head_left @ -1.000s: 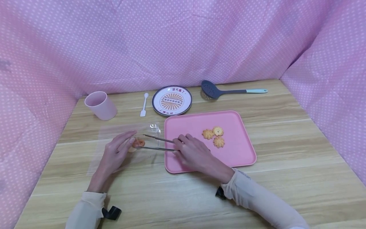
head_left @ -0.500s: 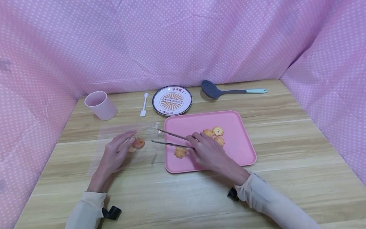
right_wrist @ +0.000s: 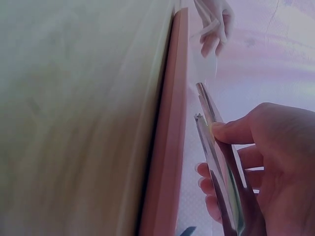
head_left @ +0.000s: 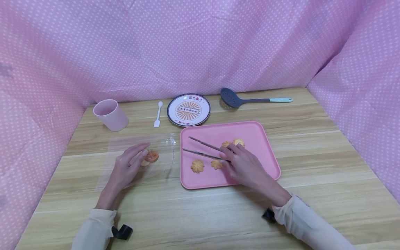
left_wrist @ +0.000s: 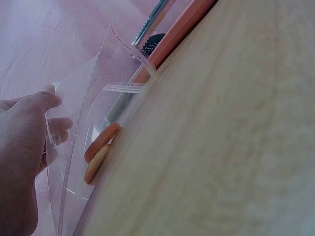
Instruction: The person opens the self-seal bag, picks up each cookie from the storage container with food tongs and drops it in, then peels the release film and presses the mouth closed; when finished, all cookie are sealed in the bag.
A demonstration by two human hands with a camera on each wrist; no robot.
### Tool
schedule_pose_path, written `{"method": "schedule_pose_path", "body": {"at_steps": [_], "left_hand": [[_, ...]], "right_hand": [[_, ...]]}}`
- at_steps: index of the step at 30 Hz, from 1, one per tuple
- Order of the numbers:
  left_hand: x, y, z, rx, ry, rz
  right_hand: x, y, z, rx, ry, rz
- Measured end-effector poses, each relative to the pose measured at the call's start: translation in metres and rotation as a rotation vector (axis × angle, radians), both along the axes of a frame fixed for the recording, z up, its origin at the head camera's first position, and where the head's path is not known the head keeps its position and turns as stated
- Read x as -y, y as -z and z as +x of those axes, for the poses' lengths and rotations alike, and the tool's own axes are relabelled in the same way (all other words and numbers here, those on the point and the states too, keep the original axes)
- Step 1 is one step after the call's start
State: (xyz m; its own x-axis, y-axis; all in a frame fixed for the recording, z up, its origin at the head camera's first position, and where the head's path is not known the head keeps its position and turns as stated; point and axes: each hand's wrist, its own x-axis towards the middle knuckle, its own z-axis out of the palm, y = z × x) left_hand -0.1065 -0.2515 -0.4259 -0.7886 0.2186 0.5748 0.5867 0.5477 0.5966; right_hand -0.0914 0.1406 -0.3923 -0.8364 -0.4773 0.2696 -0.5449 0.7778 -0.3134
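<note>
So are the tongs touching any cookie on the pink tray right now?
Apart. In the head view the tongs in the right hand point left with open tips above bare pink tray, clear of the cookie below.

Bystanders along the back of the wooden table

Taking the patterned plate as landmark: a small white spoon lies just to its left, a pink cup stands farther left, and a grey slotted spatula with pale blue handle lies to its right, below the pink dotted cloth.
</note>
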Motion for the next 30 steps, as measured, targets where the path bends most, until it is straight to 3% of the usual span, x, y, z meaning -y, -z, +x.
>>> {"method": "schedule_pose_path", "body": {"at_steps": [12,18,30], "left_hand": [[0.002,0.001,0.000,0.018,0.008,-0.023],[0.003,0.002,0.000,0.022,0.006,-0.026],[0.003,0.002,0.001,0.019,0.004,-0.024]], "right_hand": [[-0.021,0.000,0.009,0.020,0.006,-0.015],[-0.034,-0.002,0.015,0.075,-0.062,0.005],[-0.055,-0.002,0.016,0.055,-0.173,0.068]]}}
